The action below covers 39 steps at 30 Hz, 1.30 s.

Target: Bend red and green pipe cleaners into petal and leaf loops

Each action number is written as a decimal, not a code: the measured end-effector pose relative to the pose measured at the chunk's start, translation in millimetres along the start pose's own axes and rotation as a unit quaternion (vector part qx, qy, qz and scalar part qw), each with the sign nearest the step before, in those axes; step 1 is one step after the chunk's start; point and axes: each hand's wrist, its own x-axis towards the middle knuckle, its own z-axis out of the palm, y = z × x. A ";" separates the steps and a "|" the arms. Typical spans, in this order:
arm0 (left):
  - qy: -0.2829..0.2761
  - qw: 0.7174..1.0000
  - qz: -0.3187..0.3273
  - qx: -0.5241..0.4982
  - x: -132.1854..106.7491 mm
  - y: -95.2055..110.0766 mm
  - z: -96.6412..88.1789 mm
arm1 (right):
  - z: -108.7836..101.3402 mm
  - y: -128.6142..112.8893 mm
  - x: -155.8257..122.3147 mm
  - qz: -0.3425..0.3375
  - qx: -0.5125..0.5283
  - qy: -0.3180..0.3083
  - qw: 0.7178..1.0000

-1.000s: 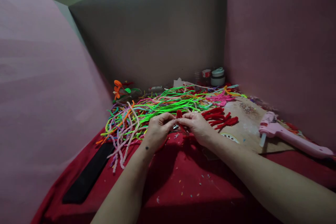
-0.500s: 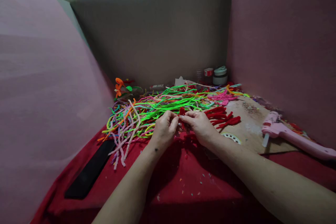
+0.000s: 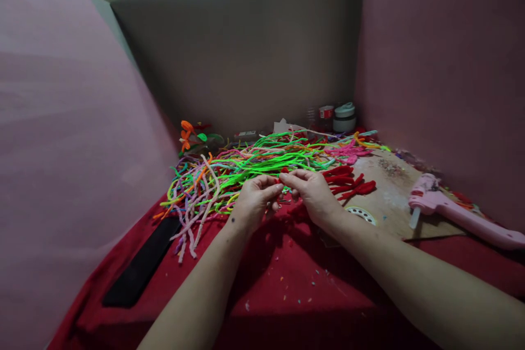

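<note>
A small piece of red pipe cleaner (image 3: 284,171) shows between my fingertips, mostly covered by them. My left hand (image 3: 254,199) pinches it from the left with thumb and forefinger. From the other side my right hand (image 3: 312,190) grips the same piece, its fingertips almost meeting the left ones. Just beyond both hands spreads a big heap of loose pipe cleaners (image 3: 268,164) in green, pink, orange and lilac. Several bent red pipe cleaner pieces (image 3: 340,176) lie right of my right hand.
A pink hot glue gun (image 3: 432,202) rests on a tan board (image 3: 394,191) at the right. A long black object (image 3: 141,265) lies at the left on the red cloth (image 3: 287,295). Orange pipe-cleaner flowers (image 3: 186,134) and a lidded container (image 3: 344,117) stand at the back.
The red piece, which stood up above my fingers as a loop, now shows only as a small bit between them. My left hand has shifted slightly left and turned.
</note>
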 end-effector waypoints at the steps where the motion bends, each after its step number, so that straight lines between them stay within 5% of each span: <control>1: 0.000 1.000 0.002 0.009 -0.1 0.2 -0.1 | -0.4 -1.0 0.1 -0.014 -0.006 0.011 1.000; 14: 0.028 0.999 -0.027 -0.034 0.4 3.2 2.4 | -0.6 -0.3 3.4 0.004 0.033 0.044 0.998; 19: 0.067 0.994 0.051 0.072 -1.4 0.4 5.3 | -3.4 -1.1 4.7 -0.012 -0.013 0.046 0.999; 24: 0.129 0.952 0.161 0.225 -4.4 -0.9 7.7 | -5.9 -1.7 5.6 -0.024 -0.017 0.036 0.999; 30: 0.073 0.994 0.045 0.065 -6.5 6.7 7.7 | -4.3 -5.6 4.2 0.026 0.053 0.005 0.998; 39: -0.015 0.999 0.032 -0.004 -2.8 1.8 3.0 | -4.3 0.1 3.2 0.012 0.064 -0.039 0.997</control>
